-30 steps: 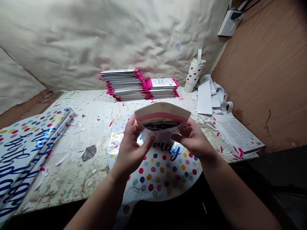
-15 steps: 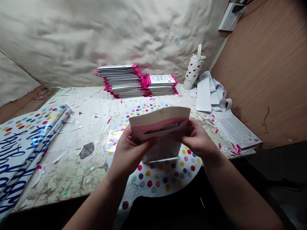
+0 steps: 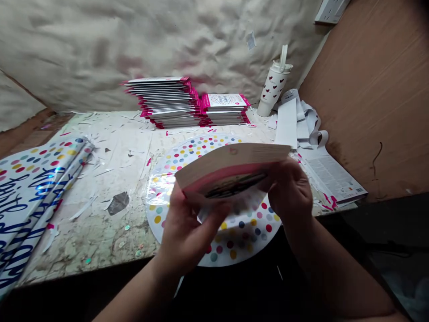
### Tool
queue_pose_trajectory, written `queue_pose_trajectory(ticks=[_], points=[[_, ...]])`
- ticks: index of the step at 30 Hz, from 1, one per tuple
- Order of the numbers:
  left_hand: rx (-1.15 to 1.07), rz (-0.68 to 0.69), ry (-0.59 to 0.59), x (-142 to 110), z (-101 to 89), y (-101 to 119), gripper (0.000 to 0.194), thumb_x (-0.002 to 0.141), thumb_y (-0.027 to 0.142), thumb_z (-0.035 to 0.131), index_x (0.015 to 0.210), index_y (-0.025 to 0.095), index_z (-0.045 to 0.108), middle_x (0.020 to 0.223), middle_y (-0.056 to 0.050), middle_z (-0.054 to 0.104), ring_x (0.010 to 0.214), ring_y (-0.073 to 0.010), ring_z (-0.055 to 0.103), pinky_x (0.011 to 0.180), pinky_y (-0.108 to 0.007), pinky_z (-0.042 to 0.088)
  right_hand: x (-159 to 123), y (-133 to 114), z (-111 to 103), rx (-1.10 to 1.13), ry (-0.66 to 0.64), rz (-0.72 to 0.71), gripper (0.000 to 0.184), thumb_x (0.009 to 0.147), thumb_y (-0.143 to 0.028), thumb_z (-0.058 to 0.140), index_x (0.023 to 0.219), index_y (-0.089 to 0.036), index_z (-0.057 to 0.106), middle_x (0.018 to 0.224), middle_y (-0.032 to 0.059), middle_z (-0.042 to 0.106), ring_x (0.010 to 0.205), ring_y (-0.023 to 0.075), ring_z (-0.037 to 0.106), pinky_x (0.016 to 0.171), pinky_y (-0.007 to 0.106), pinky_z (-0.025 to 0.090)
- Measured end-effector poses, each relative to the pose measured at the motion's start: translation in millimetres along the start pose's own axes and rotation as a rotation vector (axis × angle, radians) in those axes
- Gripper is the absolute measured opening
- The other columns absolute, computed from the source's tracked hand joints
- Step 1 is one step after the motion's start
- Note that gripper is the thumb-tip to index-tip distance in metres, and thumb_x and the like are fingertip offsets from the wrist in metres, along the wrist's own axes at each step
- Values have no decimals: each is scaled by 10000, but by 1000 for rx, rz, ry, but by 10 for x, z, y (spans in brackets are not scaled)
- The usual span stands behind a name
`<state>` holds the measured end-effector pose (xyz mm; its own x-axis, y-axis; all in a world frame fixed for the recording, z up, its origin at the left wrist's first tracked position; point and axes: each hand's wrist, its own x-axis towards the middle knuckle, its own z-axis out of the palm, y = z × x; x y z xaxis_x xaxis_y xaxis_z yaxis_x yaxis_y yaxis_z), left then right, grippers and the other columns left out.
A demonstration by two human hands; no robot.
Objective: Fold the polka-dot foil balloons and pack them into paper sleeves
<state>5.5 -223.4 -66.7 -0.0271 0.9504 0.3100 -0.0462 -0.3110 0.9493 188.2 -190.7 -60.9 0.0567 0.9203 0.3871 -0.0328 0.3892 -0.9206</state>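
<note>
Both my hands hold a flat card packet (image 3: 231,167) with a pink band, tilted almost edge-on above the table. My left hand (image 3: 187,228) grips its lower left side, fingers curled round it. My right hand (image 3: 291,190) grips its right end. Under the packet lies a round white foil balloon (image 3: 187,156) with coloured dots, flat on the table and overhanging the near edge. A clear sleeve part hangs below the packet, blurred.
Two stacks of pink-edged packets (image 3: 167,100) stand at the back by the wall. A heart-print tumbler (image 3: 273,89) with a straw, paper strips (image 3: 291,123) and a printed sheet (image 3: 335,179) lie right. Folded dotted balloons (image 3: 30,179) lie left. Scraps litter the table (image 3: 110,170).
The packet has been tipped flatter and swung to the right. My right hand moved to its right end. The view shifted down slightly.
</note>
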Motion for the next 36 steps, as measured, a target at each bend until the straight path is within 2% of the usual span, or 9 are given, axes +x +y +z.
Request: queue_pose_trajectory(ticks=[3,6,10,13,17,20,24,27,36], points=[[34,102,-75,74,8,34,712,632,159,760,1234,245,389,1167,-67,565,1115,-269,517,935,-428,447,-48,12,2,21,-179,-98,519,692,-637,593,1078,-299,515,1107,38,588,1049,256,555,829,391,499],[-10,13,-165,176,-1,-46,690,656,146,736,1242,215,380,1109,-86,595,1062,-264,557,892,-406,478,-54,148,1,95,-305,-58,626,630,-372,770,1162,-314,445,1123,31,581,1041,231,565,861,397,496],[-89,2,-161,205,-48,-70,762,651,129,741,1289,260,344,1105,-63,618,1047,-246,574,884,-391,483,-40,138,-38,155,-295,10,625,625,-225,780,1163,-304,473,1126,32,600,1064,225,560,889,396,482],[-45,-49,-136,188,-114,21,597,663,156,737,1199,245,491,1043,-44,655,951,-220,616,816,-343,511,-10,18,-88,136,-245,54,451,651,-215,763,1055,-281,573,1044,15,643,990,206,596,854,365,493],[14,-249,-137,191,-175,45,152,712,227,696,847,170,658,799,-23,684,738,-158,627,680,-261,513,138,22,-143,120,-231,226,200,785,-385,624,899,-221,638,828,19,671,762,179,628,681,326,508],[-111,-557,-193,177,-159,-151,201,717,302,662,622,144,581,495,25,556,421,-72,486,397,-174,373,271,206,-165,-187,-273,362,354,881,-448,425,795,-174,631,658,28,625,588,163,575,541,295,454],[-192,-841,-154,53,-89,-486,215,666,319,661,641,132,559,415,29,519,335,-62,428,339,-157,274,158,445,-87,-838,-295,13,145,840,-242,503,805,-175,626,787,50,641,731,177,569,677,304,432],[-198,-881,-160,-62,-44,-576,248,688,337,639,612,112,567,424,-10,555,363,-68,454,374,-158,311,-104,471,46,-895,-537,-219,157,851,-166,482,859,-181,638,875,66,654,841,181,576,752,300,428],[-108,-797,-161,-191,15,-521,269,730,351,613,581,137,546,421,15,546,360,-70,448,377,-169,317,-222,409,169,-971,-567,-234,181,865,-141,445,812,-152,618,815,82,636,813,197,567,736,316,435]])
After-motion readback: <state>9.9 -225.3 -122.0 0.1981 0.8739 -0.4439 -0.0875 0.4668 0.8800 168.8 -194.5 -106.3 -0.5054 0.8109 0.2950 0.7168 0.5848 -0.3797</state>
